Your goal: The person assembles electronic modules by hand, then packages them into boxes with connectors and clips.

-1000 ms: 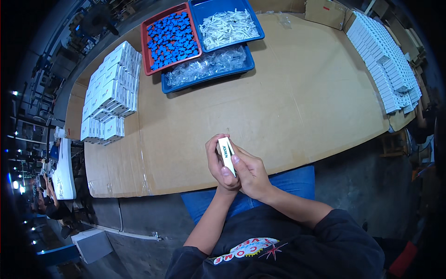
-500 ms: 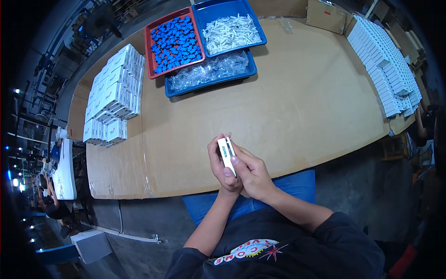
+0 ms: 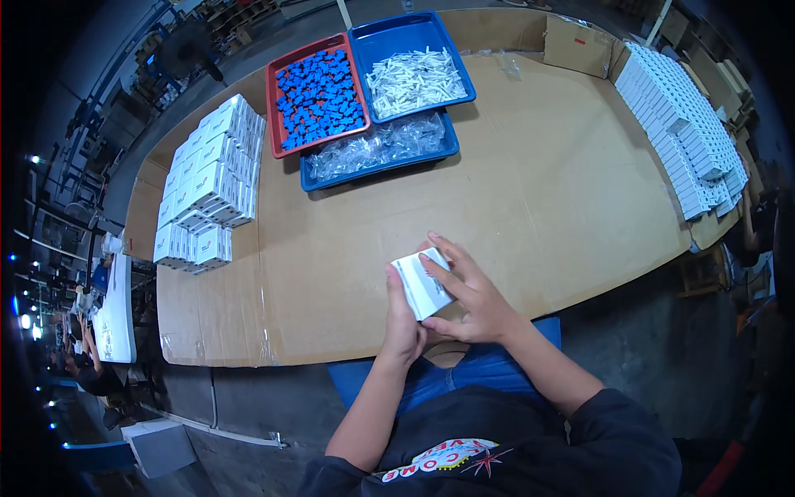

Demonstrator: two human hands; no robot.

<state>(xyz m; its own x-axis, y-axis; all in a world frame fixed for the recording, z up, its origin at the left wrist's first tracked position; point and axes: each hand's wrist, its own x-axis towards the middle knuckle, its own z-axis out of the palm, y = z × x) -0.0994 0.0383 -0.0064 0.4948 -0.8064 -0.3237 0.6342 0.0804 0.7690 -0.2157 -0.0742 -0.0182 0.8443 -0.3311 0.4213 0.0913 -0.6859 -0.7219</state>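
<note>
Two hands hold a small white box over the near edge of a cardboard-covered desk (image 3: 530, 190).

Largest first: a long stack of white boxes (image 3: 679, 124) lines the desk's right edge and a second stack of white boxes (image 3: 207, 195) sits at the left, with a brown carton (image 3: 571, 45) at the far edge. Three trays stand at the far side — a red tray (image 3: 277, 116) of blue pieces, a blue tray (image 3: 455, 62) of white pieces, and a lower blue tray (image 3: 447, 145) of clear bags. The small white box (image 3: 421, 284), narrow edge-on half a second ago, now shows its broad face — left hand (image 3: 403, 319) gripping its left side, right hand (image 3: 468, 294) with fingers laid across the top.
</note>
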